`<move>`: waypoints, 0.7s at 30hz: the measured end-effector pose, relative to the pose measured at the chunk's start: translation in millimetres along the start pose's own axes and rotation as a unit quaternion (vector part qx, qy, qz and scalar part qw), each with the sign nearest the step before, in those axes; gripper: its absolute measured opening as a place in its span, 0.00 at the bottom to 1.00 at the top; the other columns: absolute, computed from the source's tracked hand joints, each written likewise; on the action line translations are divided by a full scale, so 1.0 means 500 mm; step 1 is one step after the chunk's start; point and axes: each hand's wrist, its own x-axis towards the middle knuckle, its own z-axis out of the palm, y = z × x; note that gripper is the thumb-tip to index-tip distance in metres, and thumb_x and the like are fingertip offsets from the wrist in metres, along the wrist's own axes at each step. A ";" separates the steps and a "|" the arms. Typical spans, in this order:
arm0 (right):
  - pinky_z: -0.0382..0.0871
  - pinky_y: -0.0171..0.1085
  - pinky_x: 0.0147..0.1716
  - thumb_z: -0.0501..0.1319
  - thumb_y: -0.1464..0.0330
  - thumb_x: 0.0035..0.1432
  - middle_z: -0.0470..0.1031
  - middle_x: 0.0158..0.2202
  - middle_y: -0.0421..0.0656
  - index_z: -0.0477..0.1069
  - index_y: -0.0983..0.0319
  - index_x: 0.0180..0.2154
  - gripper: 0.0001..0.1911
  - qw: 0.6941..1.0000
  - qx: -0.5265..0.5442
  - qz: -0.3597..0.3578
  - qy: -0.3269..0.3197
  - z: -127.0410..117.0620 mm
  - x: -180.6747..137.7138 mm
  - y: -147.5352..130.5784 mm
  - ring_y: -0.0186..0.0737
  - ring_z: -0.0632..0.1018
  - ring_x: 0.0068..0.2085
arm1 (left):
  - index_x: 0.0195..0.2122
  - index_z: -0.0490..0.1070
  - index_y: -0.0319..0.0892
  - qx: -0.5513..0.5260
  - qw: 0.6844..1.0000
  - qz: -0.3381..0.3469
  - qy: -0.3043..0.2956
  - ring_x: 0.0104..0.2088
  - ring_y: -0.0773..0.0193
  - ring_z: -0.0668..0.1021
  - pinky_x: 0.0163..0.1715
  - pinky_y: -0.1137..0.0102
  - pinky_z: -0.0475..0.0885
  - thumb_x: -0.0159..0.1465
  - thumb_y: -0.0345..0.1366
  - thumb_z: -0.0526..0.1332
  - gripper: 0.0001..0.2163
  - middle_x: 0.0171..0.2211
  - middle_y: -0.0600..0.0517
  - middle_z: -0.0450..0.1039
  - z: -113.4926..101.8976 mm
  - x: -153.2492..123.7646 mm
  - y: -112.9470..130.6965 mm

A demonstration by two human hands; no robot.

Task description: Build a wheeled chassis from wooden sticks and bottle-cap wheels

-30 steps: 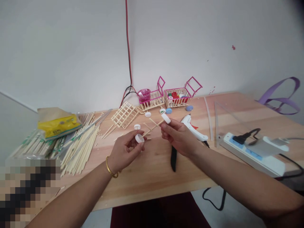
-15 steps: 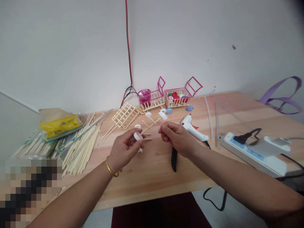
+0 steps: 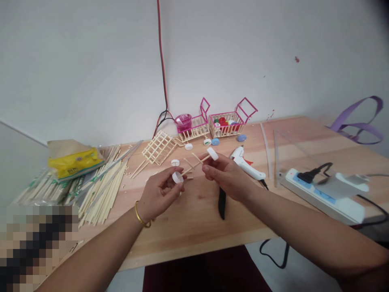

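Note:
My left hand (image 3: pixel 162 184) has its thumb and fingers closed round a white bottle cap (image 3: pixel 176 177). A thin wooden stick (image 3: pixel 197 163) slants up to the right from that cap toward a second white cap (image 3: pixel 212 153). My right hand (image 3: pixel 223 174) is closed at this second cap, its fingers against the cap's lower side. Short stick pieces cross the slanting stick between the hands; how they are joined cannot be made out. Just beyond my left hand is another white cap (image 3: pixel 175 162).
Behind stand a lattice stick basket (image 3: pixel 162 148), two small stick carts (image 3: pixel 194 132) (image 3: pixel 227 125) and loose caps (image 3: pixel 215 142). A glue gun (image 3: pixel 247 163), black-handled tool (image 3: pixel 222 205) and power strip (image 3: pixel 322 198) lie rightward. Loose sticks (image 3: pixel 103 198) and a yellow packet (image 3: pixel 74 162) lie left.
My right hand has come up to the second white cap and its fingers have closed at it. That cap has shifted slightly right and down. My left hand has barely moved.

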 end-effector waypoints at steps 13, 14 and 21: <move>0.57 0.35 0.26 0.67 0.62 0.50 0.65 0.25 0.35 0.72 0.60 0.32 0.10 0.999 0.029 0.025 0.013 -0.001 0.002 0.007 0.29 0.63 0.25 | 0.48 0.69 0.37 0.104 0.993 0.048 -0.009 0.29 0.66 0.78 0.29 0.72 0.75 0.59 0.36 0.61 0.16 0.35 0.45 0.78 -0.002 -0.001 0.003; 0.57 0.34 0.26 0.67 0.62 0.50 0.64 0.25 0.35 0.71 0.60 0.32 0.10 0.999 0.035 0.026 0.007 -0.001 0.001 0.007 0.29 0.62 0.25 | 0.48 0.69 0.37 0.093 0.995 0.040 -0.010 0.29 0.66 0.78 0.28 0.73 0.75 0.60 0.36 0.61 0.16 0.35 0.45 0.78 -0.002 0.000 0.004; 0.57 0.33 0.28 0.67 0.62 0.50 0.68 0.29 0.36 0.71 0.59 0.37 0.12 0.998 -0.017 0.044 -0.043 0.004 -0.004 -0.003 0.29 0.65 0.28 | 0.49 0.68 0.38 -0.014 0.999 -0.024 -0.026 0.28 0.67 0.77 0.27 0.73 0.74 0.61 0.39 0.61 0.16 0.39 0.44 0.77 -0.001 -0.001 0.011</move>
